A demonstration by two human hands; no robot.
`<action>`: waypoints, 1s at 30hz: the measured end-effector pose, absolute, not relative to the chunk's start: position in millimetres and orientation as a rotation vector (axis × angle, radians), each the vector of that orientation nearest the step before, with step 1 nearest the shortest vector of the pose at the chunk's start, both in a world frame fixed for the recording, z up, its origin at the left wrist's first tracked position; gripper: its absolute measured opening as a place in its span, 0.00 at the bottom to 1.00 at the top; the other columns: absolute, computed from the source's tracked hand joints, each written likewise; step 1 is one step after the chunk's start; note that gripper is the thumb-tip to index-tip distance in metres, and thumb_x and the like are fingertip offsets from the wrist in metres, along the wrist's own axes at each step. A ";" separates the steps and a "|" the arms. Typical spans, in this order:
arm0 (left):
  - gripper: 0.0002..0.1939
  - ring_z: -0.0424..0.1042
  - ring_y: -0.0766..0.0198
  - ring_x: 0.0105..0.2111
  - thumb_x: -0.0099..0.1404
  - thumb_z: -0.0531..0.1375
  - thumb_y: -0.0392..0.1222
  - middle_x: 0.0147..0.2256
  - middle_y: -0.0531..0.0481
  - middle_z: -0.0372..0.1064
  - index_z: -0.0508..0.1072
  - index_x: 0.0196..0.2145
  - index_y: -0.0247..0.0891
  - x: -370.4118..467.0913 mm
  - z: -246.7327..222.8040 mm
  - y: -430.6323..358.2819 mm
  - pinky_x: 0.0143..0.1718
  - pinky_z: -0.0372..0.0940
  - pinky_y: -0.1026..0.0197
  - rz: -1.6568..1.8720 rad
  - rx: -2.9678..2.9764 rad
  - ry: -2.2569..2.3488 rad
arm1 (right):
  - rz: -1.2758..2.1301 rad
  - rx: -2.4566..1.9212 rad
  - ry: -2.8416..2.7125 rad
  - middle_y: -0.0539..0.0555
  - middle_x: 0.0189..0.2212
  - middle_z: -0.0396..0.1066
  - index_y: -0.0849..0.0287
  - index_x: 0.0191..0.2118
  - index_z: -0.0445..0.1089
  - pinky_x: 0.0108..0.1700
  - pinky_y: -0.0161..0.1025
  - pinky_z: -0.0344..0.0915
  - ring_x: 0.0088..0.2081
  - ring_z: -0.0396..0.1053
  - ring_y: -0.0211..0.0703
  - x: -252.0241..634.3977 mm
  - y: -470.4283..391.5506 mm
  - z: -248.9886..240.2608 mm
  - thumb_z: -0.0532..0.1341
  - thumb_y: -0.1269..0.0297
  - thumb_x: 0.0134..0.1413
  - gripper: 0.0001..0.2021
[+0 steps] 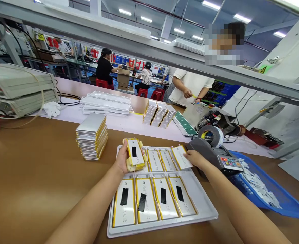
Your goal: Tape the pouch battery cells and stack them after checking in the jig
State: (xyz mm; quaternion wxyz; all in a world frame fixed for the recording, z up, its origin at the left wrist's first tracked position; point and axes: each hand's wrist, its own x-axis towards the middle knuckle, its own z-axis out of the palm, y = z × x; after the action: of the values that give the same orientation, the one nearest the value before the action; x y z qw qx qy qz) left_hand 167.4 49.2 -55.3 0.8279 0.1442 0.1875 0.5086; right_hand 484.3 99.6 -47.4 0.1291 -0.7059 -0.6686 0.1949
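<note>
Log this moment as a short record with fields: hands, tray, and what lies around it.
left hand: holds a small stack of flat cells over the tray's far left
right hand: fingertips on a loose cell at the tray's far right
tray: white, near row has four cells with black strips
left of tray: tall stack of cells
right of tray: tape dispenser, blue bin

Print on flat cells [145, 200] in white tray [202, 206] too small to read. Tray's far-left corner hidden behind left hand [122, 157] and held cell stack [134, 154]. Right hand [196, 158] fingertips partly hidden against tape dispenser [217, 152]. Blue bin [286, 200] cut off at right edge. Both forearms cut off at bottom edge. Background workers too small for detail.
</note>
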 end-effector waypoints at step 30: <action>0.19 0.69 0.55 0.34 0.50 0.55 0.37 0.33 0.40 0.70 0.66 0.41 0.30 170.1 -54.4 32.6 0.35 0.63 0.53 0.960 0.424 0.373 | 0.573 -1.717 -1.831 0.48 0.17 0.58 0.60 0.23 0.61 0.24 0.32 0.51 0.22 0.55 0.36 461.5 56.4 -80.7 0.47 0.47 0.49 0.20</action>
State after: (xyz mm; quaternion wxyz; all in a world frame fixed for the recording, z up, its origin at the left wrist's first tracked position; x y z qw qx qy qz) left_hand 170.1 32.6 -54.4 0.8490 0.2014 0.1768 0.4554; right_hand 461.5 56.4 -80.7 0.2798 -0.6404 -0.6827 0.2135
